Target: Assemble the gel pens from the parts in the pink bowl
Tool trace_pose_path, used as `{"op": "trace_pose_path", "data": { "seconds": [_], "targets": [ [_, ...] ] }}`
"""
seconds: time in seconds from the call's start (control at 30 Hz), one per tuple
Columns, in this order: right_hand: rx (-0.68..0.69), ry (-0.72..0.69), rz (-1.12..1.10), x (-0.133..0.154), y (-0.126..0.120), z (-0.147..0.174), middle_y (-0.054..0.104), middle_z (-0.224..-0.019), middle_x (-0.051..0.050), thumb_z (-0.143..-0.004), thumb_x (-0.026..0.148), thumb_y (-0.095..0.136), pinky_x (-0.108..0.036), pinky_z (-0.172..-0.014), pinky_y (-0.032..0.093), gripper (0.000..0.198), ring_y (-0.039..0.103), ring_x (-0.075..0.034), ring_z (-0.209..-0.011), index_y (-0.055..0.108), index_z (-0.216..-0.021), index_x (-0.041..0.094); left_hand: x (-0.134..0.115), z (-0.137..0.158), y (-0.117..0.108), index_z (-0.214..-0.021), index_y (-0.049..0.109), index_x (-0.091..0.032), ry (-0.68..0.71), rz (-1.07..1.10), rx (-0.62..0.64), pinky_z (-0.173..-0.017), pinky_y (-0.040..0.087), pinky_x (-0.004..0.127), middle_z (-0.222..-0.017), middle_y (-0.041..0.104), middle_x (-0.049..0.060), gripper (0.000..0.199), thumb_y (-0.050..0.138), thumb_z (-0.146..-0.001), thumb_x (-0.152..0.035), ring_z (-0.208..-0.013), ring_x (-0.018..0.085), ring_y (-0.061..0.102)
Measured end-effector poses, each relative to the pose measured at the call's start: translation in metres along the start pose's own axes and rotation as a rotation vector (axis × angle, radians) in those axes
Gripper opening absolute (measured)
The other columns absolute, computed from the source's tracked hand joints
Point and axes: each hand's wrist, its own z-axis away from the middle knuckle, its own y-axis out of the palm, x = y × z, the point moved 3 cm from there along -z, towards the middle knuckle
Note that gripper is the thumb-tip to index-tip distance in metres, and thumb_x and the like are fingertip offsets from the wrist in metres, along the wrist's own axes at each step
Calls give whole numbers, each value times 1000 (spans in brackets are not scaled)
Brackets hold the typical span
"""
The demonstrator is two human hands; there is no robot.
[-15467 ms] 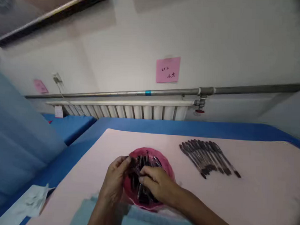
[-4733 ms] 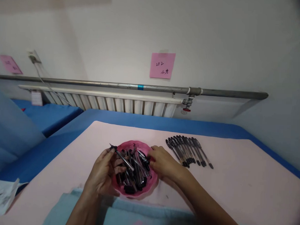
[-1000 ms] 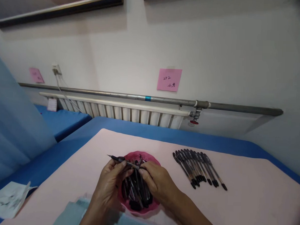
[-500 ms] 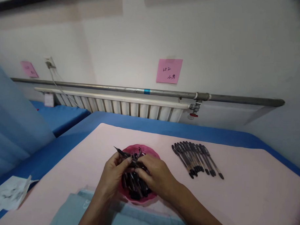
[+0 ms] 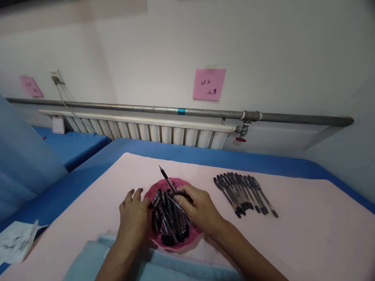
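A pink bowl with a wavy rim holds a jumble of dark pen parts, clear barrels and black caps among them. Over its far right side, my right hand is closed on an uncapped pen, whose bare tip points up and to the left past the rim. At the bowl's left edge rests my left hand, fingers spread, the thumb by the rim. To the right, several capped black pens lie side by side in a slanted row on the pink sheet.
The pink sheet covers a blue bed. Light blue cloth lies at the near edge, and a white printed paper at left. Behind stand a radiator and a metal pipe along the wall.
My left hand has come off the pen and opened, moving to the bowl's left side. My right hand now holds the pen alone, its tip higher and further right. The view shifted slightly.
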Motion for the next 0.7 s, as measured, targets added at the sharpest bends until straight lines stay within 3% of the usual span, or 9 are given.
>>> {"op": "trace_pose_path", "data": {
  "seconds": [0.2,0.43,0.6,0.7],
  "targets": [
    [3,-1,18,2,1,1,62,-71,1,-82,24,51,-25,-61,40,11,53,-13,-65,60,-78,20,9,-3,12,-72,72,-26,4,108,20,-97,20,60,-124,56,15,20,62,-63,-11,-126,41,31],
    [8,-19,38,1,3,1,61,-71,1,-82,22,51,-24,-61,39,10,53,-12,-65,60,-79,19,5,-4,14,-84,74,-31,43,-57,63,-95,24,58,-126,56,15,27,59,-66,-17,-123,41,35],
    [12,-19,33,2,4,1,58,-69,2,-81,20,52,-23,-60,37,9,51,-11,-63,59,-75,18,-2,-6,16,-101,69,-34,51,-328,223,-95,27,54,-140,42,11,34,54,-73,-22,-129,38,28],
    [24,-25,32,4,4,1,58,-68,2,-81,19,51,-22,-60,37,9,51,-11,-63,58,-75,17,-5,-7,15,-102,69,-33,52,-390,250,-95,28,53,-141,40,11,35,52,-75,-22,-129,37,29]
  ]
}}
